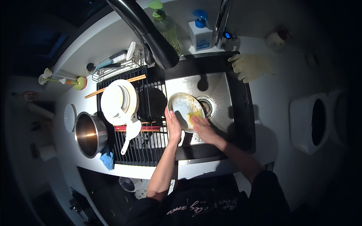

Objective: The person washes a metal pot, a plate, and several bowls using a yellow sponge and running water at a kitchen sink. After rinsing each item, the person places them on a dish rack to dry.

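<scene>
Over the sink, my left hand (173, 125) grips the near left rim of a white bowl (181, 105), tilted, with brownish smears inside. My right hand (204, 128) presses a yellow-green sponge (195, 115) against the bowl's inner right side; its fingers partly cover the sponge. Behind the bowl's right edge shows the drain (208, 106) of the steel sink (223, 93). To the left, a black roll-up rack (133, 156) bears stacked white dishes (113, 99), a white ladle (133, 131) and several chopsticks (135, 128).
A black faucet (162, 53) reaches over the sink's back edge. Behind stand a green-topped pump bottle (168, 31) and a blue-topped one (200, 34). Pale gloves (249, 66) lie at the right rim. A steel pot (90, 135) and blue cloth (107, 161) sit left; a wire caddy (118, 66) holds brushes.
</scene>
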Action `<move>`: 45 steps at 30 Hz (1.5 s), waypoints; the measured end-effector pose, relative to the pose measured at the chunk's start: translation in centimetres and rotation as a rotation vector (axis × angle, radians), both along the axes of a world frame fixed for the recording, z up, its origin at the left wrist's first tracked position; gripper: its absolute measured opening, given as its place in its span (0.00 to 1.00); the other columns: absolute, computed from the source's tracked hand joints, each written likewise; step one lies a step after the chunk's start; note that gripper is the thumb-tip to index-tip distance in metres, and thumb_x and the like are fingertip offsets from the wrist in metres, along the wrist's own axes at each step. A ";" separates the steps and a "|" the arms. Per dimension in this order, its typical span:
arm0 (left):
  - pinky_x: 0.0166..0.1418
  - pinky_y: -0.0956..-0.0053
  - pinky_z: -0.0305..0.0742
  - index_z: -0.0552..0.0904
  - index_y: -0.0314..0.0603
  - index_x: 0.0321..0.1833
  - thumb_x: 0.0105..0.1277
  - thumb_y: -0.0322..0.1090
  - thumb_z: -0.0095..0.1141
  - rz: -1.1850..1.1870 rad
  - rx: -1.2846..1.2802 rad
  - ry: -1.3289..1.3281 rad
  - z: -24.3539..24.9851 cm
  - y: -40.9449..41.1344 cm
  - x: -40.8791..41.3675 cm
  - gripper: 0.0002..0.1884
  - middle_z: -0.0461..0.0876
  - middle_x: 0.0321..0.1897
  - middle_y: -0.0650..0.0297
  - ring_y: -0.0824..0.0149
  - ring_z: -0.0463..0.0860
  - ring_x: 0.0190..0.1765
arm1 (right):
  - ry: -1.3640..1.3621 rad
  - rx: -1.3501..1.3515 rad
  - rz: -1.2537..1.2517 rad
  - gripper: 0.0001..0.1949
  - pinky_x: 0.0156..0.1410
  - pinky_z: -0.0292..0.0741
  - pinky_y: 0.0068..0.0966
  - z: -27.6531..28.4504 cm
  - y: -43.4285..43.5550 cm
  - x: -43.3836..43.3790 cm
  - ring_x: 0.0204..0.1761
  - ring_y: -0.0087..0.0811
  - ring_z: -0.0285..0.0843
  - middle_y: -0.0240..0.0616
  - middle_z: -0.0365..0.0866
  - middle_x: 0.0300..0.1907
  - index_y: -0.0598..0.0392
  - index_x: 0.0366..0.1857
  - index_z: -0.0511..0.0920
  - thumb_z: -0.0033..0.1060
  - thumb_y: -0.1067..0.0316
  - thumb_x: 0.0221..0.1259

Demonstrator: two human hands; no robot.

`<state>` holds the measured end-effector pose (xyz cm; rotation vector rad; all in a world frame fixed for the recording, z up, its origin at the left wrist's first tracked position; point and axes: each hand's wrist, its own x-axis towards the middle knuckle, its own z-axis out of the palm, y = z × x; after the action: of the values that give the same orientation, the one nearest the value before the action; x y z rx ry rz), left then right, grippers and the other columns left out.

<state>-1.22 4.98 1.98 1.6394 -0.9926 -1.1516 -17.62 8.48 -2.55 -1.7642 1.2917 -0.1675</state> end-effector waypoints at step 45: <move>0.73 0.64 0.61 0.59 0.45 0.77 0.80 0.54 0.37 0.092 0.008 0.290 -3.2 -3.2 0.6 0.29 0.67 0.69 0.52 0.58 0.67 0.70 | 0.072 -0.430 0.098 0.27 0.82 0.51 0.35 -3.3 -5.4 -5.1 0.79 0.42 0.50 0.46 0.63 0.73 0.56 0.70 0.67 0.41 0.81 0.65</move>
<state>-0.66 1.81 -1.24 1.4575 -0.7217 -1.2881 -22.71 3.10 -5.86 -2.2103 1.2829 -0.3494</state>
